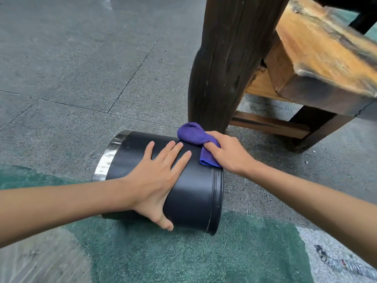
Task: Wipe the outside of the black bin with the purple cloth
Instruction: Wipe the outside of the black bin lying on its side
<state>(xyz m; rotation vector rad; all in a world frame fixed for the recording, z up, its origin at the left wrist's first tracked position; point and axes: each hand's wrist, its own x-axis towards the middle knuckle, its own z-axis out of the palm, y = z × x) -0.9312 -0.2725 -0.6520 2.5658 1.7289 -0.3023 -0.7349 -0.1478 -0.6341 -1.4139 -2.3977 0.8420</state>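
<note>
- I count one black bin [191, 193], lying on its side on the grey paved floor [71, 78], its silver-rimmed mouth [108, 156] pointing toward 10 o'clock and its base toward 4 o'clock
- Two hands are on it. My left hand [157, 172] lies flat on the bin's curved top, fingers spread and straight, thumb hooked down the near side; it grasps nothing
- My right hand [226, 154] sits at 1 o'clock from the left one, fingers curled and pressed together on the one purple cloth [193, 133], pushing it against the bin near the base end
- The cloth is bunched; one lobe sticks out past the fingers toward 11 o'clock, another hangs under the palm
- One dark wooden post [224, 68] stands just behind the cloth at 12 o'clock, and one wooden bench [318, 64] sits at 2 o'clock
- A green patch [183, 258] covers the floor at 6 o'clock, beneath the bin's near side
</note>
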